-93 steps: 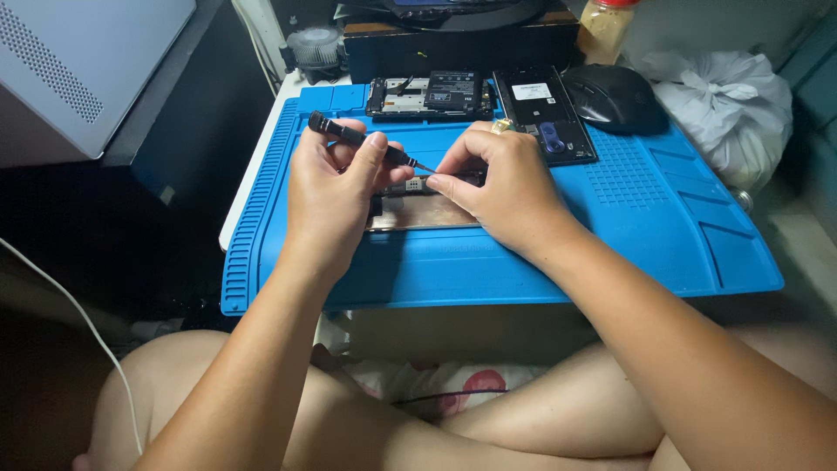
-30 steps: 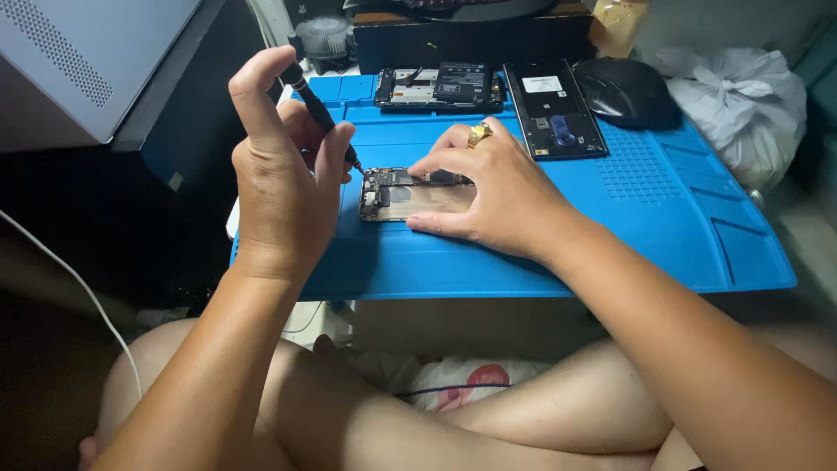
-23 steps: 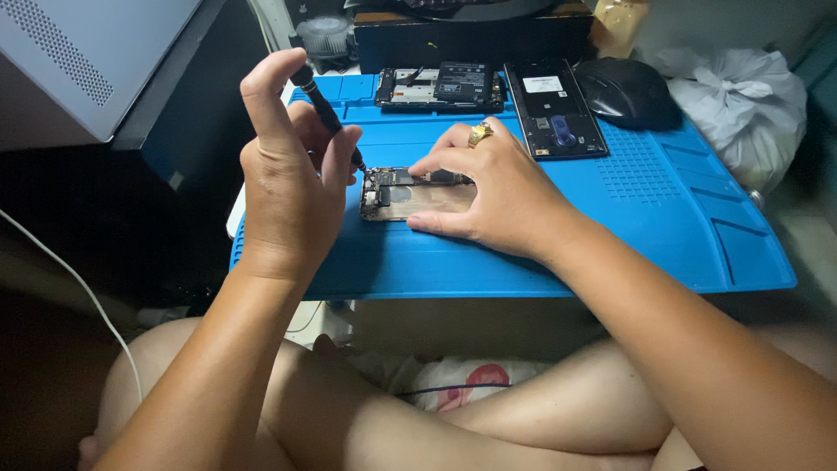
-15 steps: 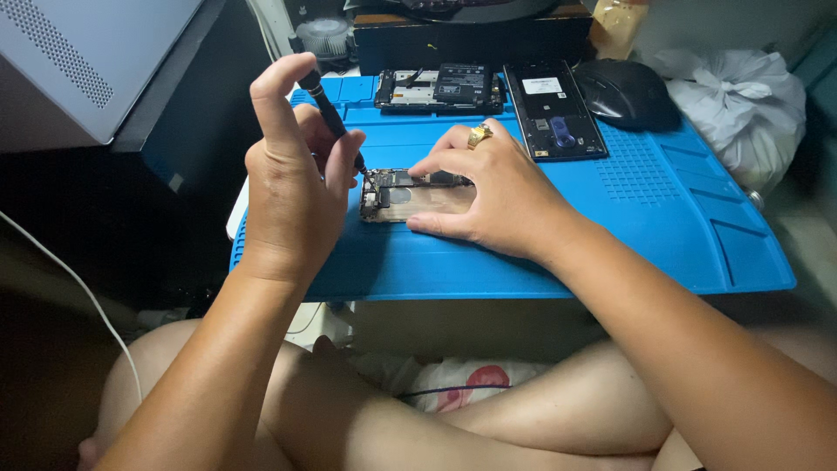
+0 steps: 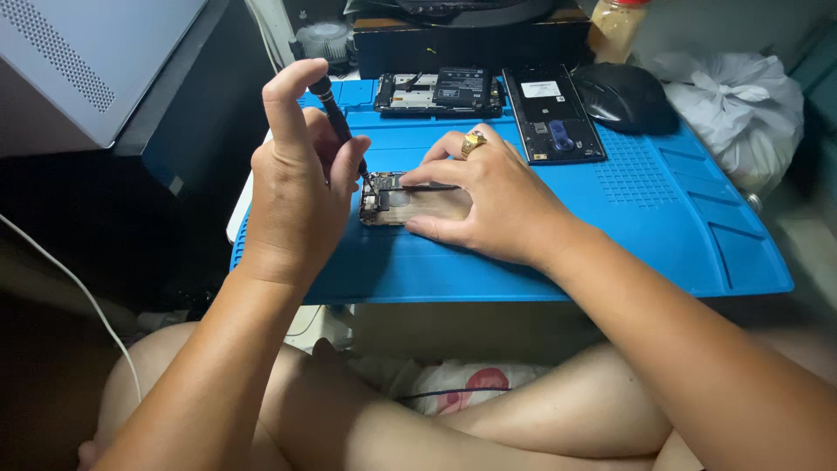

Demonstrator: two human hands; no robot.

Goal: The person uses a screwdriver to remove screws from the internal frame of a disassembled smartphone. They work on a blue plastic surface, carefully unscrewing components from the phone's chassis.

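My left hand (image 5: 296, 187) grips a slim black screwdriver (image 5: 337, 118) nearly upright, forefinger on its top, with the tip down at the left end of an opened phone (image 5: 390, 199). The phone lies on a blue work mat (image 5: 610, 218) with its circuit board showing. My right hand (image 5: 493, 196), with a gold ring on one finger, lies flat over the phone's right part and holds it down. Most of the phone is hidden under that hand.
At the mat's far edge lie a second opened phone frame (image 5: 440, 90), a black phone back panel (image 5: 552, 113) and a black mouse (image 5: 621, 94). A white plastic bag (image 5: 741, 105) sits at right, a grey box (image 5: 83, 61) at left. My bare legs are below.
Three seconds ago both hands held the screwdriver low over the phone. Since then my left hand has raised it upright and my right hand has settled flat on the phone; little has moved in the last second.
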